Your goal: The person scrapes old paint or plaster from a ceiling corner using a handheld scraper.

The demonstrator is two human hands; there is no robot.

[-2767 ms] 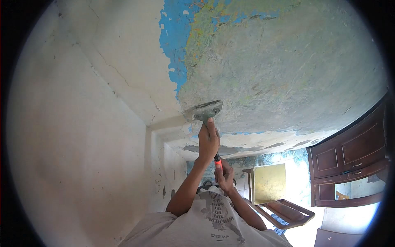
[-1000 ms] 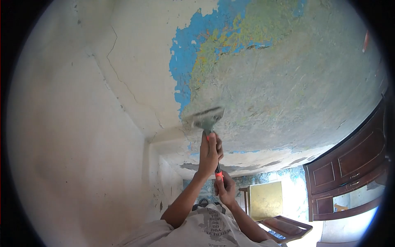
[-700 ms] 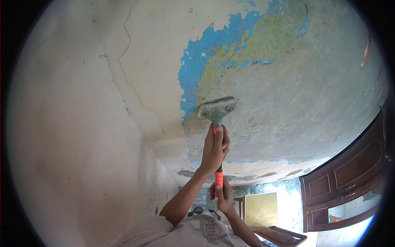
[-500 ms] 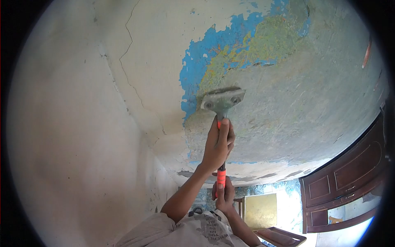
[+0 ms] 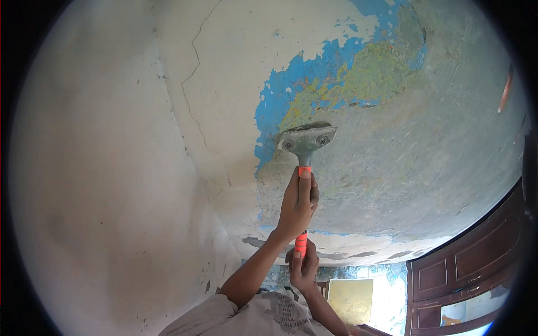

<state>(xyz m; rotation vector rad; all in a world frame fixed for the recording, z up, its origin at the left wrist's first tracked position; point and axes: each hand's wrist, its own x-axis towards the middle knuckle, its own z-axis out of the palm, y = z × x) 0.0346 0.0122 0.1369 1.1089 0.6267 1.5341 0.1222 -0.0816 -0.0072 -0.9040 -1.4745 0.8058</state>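
A long-handled scraper [image 5: 307, 139] has a wide grey metal head with two screws and orange grip sections on its handle. The head lies at the peeling surface, beside the lower end of a blue paint patch [image 5: 274, 101] and yellow-green flecks [image 5: 375, 70]. My left hand [image 5: 298, 204] wraps round the upper handle just below the head, thumb along the orange band. Lower down, my right hand [image 5: 304, 267] is closed round the bottom orange grip. Fingers of both hands are partly hidden behind the handle.
Cream paint with a thin crack [image 5: 190, 106] spreads left of the blue patch; bare grey plaster [image 5: 403, 151] lies to the right. Dark wooden cabinets [image 5: 471, 252] stand at lower right, near a yellowish panel [image 5: 350, 302] and a bright opening [image 5: 388, 299].
The view has shifted, so the paint patch sits further right and lower. Against the patch, the scraper head sits slightly further left. Both hands keep their hold on the handle.
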